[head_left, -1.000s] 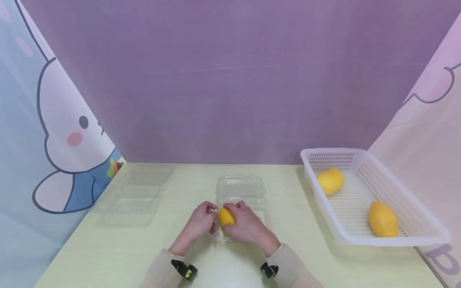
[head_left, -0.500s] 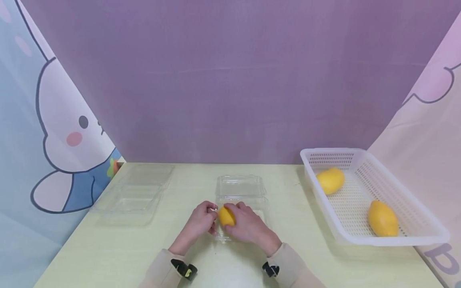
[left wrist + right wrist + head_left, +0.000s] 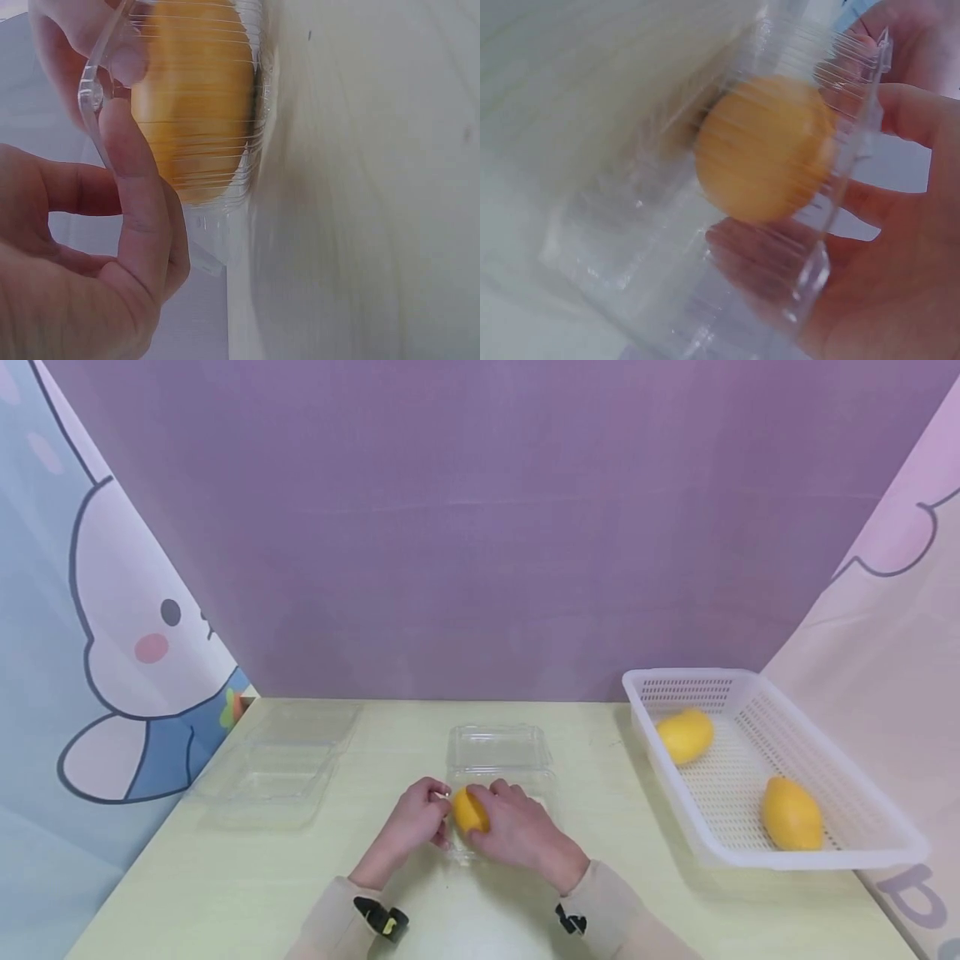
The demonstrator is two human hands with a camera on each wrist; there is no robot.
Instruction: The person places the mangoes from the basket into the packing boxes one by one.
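Observation:
A clear plastic clamshell box (image 3: 498, 750) stands with its lid raised at the back, in the middle of the table. My right hand (image 3: 517, 827) grips a lemon (image 3: 469, 811) inside its near tray, at the left end. Fingers and thumb lie round the fruit, and the palm hides its right part. Through the ribbed wall the lemon (image 3: 195, 97) shows lying close to the tray's floor in the left wrist view. My left hand (image 3: 414, 818) pinches the box's left rim (image 3: 91, 90) between thumb and finger. The right wrist view is blurred.
To the right, a white perforated basket (image 3: 825, 735) holds a lemon (image 3: 686, 736) at its left wall and another lemon (image 3: 792, 814) near the front. More clear plastic boxes (image 3: 277, 768) sit open at the table's left. A purple panel (image 3: 480, 527) rises behind the table (image 3: 600, 893).
Very little differs. My right wrist and sleeve have shifted slightly right and down, while both hands keep their hold on the lemon and the rim.

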